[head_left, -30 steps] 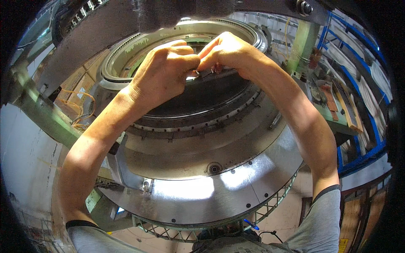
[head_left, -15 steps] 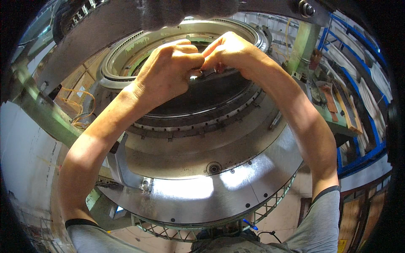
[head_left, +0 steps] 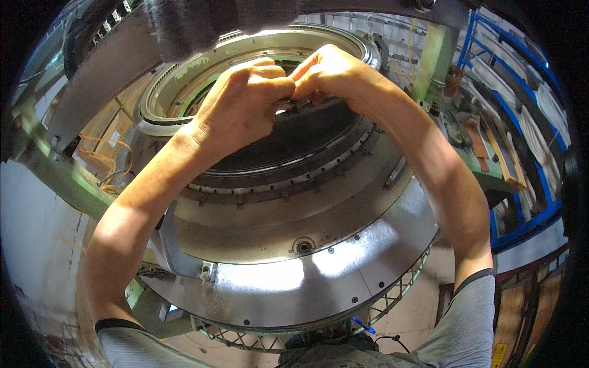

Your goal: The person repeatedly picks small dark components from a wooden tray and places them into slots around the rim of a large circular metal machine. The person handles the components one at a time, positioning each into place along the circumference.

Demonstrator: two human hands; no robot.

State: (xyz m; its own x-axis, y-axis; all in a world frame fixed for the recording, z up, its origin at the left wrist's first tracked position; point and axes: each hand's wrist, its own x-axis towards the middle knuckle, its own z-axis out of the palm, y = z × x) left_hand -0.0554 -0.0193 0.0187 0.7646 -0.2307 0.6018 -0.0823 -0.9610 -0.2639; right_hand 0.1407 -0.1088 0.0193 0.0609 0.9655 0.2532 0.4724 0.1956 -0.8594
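Above the near rim of a large round machine's upper ring (head_left: pixel 159 122), my two hands meet with their fingertips close together. My left hand (head_left: pixel 242 101) is closed, its fingers curled toward the right hand. Bent at the wrist, my right hand (head_left: pixel 337 73) pinches with thumb and forefinger against the left fingers. A small dark and shiny bit shows just under the fingertips, too hidden to name. Below the hands lies the machine's dark drum (head_left: pixel 276 144), and lower still a wide polished metal ring plate (head_left: pixel 257 306).
A dark fuzzy roll (head_left: pixel 196 27) hangs at the top. Green machine posts (head_left: pixel 435 58) stand on both sides. Cardboard boxes (head_left: pixel 113 132) and an orange cord (head_left: pixel 101 162) are at left. Blue racks (head_left: pixel 534 214) and a bench with wooden strips (head_left: pixel 506 156) are at right.
The view has shifted slightly, so the machine and surroundings sit a little further left. My hands stay together in nearly the same pose.
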